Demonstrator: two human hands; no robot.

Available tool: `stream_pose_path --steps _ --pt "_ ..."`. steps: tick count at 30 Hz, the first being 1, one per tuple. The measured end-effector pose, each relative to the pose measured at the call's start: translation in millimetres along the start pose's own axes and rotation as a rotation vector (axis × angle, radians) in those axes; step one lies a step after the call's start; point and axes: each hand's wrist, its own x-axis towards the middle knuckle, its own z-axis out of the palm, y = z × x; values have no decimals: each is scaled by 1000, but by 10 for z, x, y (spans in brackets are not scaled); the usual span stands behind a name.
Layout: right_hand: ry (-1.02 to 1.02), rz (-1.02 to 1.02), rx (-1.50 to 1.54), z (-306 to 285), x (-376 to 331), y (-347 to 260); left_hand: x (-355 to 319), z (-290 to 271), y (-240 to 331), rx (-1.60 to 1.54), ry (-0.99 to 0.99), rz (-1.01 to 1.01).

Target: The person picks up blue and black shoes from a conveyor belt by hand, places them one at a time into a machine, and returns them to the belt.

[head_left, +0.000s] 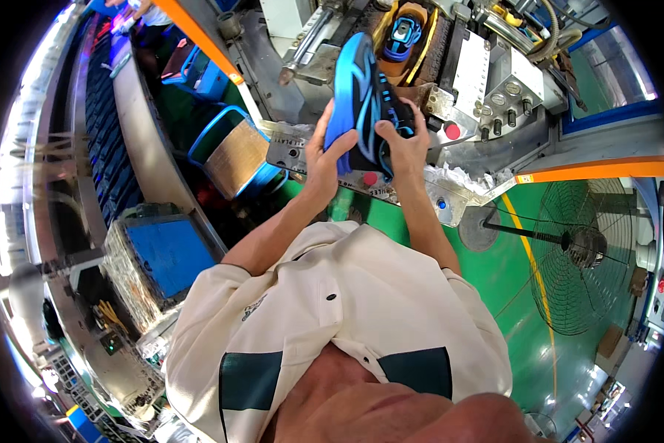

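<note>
I hold a blue and black sports shoe (358, 81) up in front of me with both hands, its blue sole turned toward the camera. My left hand (324, 151) grips the heel end from the left. My right hand (403, 140) clasps the shoe's black side from the right. Just beyond the shoe stands a grey metal machine (487, 70), and a second blue shoe (402, 33) sits in an orange-lined holder in it.
A red button (452, 131) and a metal control panel (295, 151) sit on the machine's front. A blue bin (232, 151) and a curved conveyor (107, 148) lie to my left. A floor fan (579, 247) stands on the green floor at right.
</note>
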Motion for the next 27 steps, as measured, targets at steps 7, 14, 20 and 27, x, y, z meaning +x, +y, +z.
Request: stream_pose_path --steps 7,14,20,27 --pt "261 -86 288 -759 702 22 1498 80 -456 348 -341 -61" --pt "579 -285 -161 -1298 850 -269 3629 277 -1503 1255 -38 162" --pt "602 -326 -531 -1268 1682 -534 3957 211 -1564 1199 33 67" --pt "119 -2 -1242 -730 3733 -462 2538 -445 -192 53 72 -433"
